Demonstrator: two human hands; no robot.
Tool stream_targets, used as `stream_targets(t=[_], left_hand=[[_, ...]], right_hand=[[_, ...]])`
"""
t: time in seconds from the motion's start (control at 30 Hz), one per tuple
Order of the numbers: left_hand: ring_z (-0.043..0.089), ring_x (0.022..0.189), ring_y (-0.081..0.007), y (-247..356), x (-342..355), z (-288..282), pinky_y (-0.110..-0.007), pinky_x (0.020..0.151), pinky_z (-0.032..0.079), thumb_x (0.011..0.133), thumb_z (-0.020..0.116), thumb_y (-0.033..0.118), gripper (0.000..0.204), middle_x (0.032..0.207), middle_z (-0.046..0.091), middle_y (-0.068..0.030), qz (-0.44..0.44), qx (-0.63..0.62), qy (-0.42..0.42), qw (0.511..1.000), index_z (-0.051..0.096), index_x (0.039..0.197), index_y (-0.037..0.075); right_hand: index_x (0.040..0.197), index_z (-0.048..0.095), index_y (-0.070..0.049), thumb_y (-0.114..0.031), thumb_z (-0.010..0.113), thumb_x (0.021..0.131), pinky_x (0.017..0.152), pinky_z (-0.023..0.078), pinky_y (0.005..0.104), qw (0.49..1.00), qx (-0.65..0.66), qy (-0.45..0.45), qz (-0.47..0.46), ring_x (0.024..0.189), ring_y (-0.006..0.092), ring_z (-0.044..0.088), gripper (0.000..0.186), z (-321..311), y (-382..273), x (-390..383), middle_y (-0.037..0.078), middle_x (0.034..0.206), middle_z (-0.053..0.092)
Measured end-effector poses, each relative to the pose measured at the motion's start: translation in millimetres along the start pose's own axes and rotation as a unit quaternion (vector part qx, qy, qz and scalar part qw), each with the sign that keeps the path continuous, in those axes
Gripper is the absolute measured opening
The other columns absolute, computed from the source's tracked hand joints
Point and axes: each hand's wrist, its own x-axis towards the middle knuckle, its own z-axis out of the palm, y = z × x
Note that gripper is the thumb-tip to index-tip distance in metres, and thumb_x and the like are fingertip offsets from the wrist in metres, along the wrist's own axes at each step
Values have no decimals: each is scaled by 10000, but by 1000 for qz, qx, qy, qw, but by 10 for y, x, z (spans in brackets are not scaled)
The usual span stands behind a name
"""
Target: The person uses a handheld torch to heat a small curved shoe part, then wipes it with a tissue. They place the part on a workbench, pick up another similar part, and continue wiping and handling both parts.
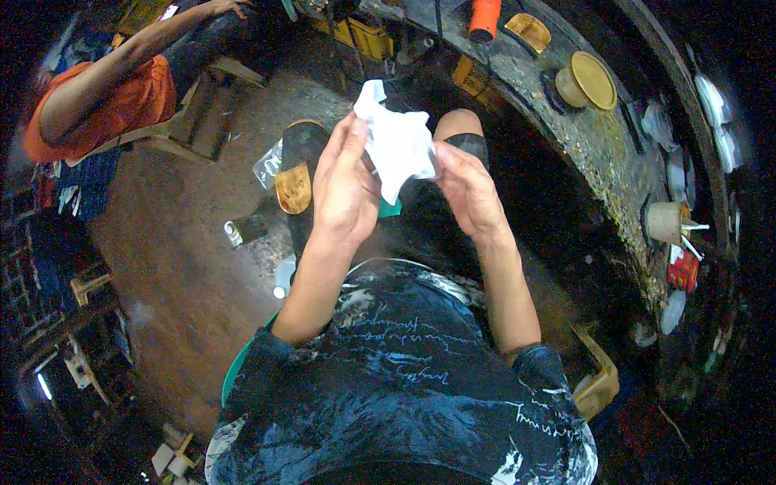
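Note:
Between my two hands, above my lap, is a crumpled white piece of thin cloth or paper (398, 141). My left hand (347, 182) pinches its left side with thumb and fingers, and my right hand (473, 190) grips its right edge near a knee. A small green piece (390, 207) shows under it, partly hidden. A curved tan piece (293, 186) lies by my left leg, next to a clear plastic item (267, 168).
A co-worker in an orange top (141, 105) is at the upper left. Along the right runs a worn workbench (606, 182) with an orange cylinder (484, 18), a yellow round tin (594, 79) and a pot of tools (664, 222). A wooden stool (598, 380) stands at lower right.

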Motion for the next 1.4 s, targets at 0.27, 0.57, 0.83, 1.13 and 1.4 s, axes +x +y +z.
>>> stream_targets(t=[0.27, 0.57, 0.83, 1.13, 1.4], left_hand=[[691, 1204, -278, -15, -108, 2, -475, 1025, 582, 955, 788, 2, 1094, 1309, 653, -222, -62, 142, -12, 988, -8, 1695, 123], [726, 1019, -188, 30, -120, 69, -325, 879, 587, 873, 854, 40, 362, 1076, 749, -83, 89, 432, -55, 896, 774, 1225, 73], [747, 948, -195, 170, -140, 152, -327, 851, 569, 863, 871, 122, 211, 1018, 773, -119, 317, 646, -76, 691, 822, 1054, 46], [746, 827, -99, -229, -122, 169, -263, 760, 597, 1016, 765, 148, 194, 944, 825, -94, 99, 407, 37, 907, 816, 1115, -10], [720, 1014, -115, -206, -131, -22, -283, 888, 596, 1064, 706, 158, 301, 1162, 779, -103, -14, 213, -23, 977, 730, 1317, -4]], right_hand=[[1071, 757, -24, -74, 826, 947, 860, 549, 262, 986, -53, 96, -123, 920, 107, 703, 150, -20, -105, -150, 34, 1004, 775], [1326, 641, -33, -92, 849, 908, 949, 563, 343, 959, -169, 127, -188, 1053, 168, 701, 470, -27, -363, -387, 71, 1143, 740], [968, 779, -74, -179, 907, 798, 960, 506, 403, 771, -543, 84, -320, 1159, 292, 635, 237, 1, -472, -349, 134, 1206, 734], [935, 761, -39, -107, 875, 842, 747, 592, 391, 751, -488, 210, -393, 793, 296, 731, 162, 229, -140, -284, 124, 878, 754], [1130, 768, -36, -94, 766, 863, 943, 542, 466, 711, -520, 148, -449, 1014, 360, 697, 273, 269, -152, -320, 135, 1129, 742]])
